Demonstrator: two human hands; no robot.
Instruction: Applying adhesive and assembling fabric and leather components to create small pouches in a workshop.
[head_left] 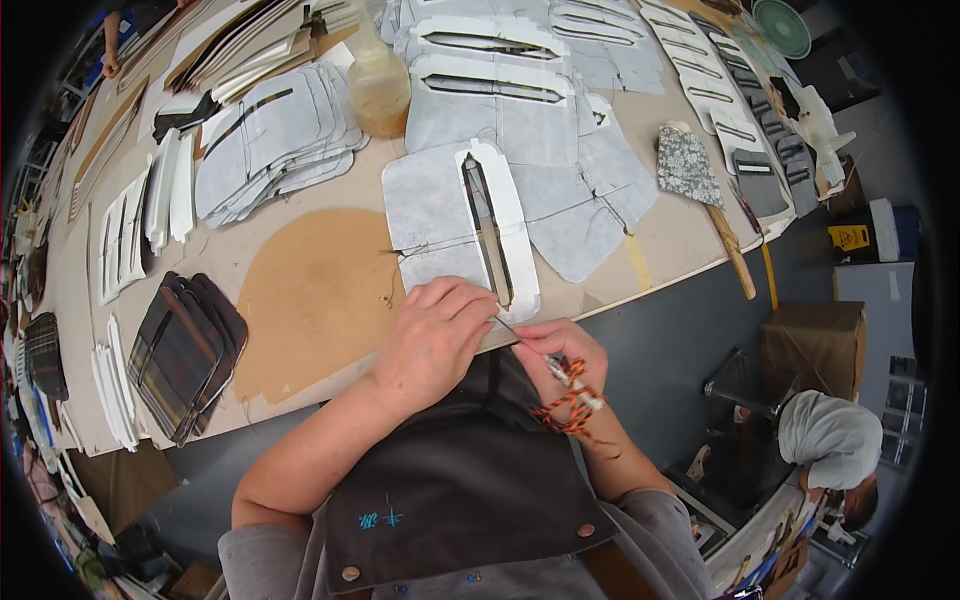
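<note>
A pale grey fabric panel (432, 205) lies at the table's front edge. A white strip (512, 235) on it surrounds a long dark-edged slot with pointed ends. My left hand (432, 335) is closed on the panel's near end, fingers bent and pressed together at the slot's lower tip. Just right of it, my right hand (572, 350) pinches a thin, dark, metal-looking tool (507, 325); its kind is mostly hidden by the fingers. The tool's tip reaches the panel edge beside my left fingertips. An orange-and-black twisted cord (574, 400) hangs from my right hand.
Similar panels (490, 115) spread behind, with a stack (270, 140) to the left. A bottle (379, 95) of yellowish stuff stands among them. Plaid pieces (185, 350) lie at left, near a brown board (310, 300). A wooden-handled tool (735, 250) overhangs the right edge. Another person (830, 440) is at lower right.
</note>
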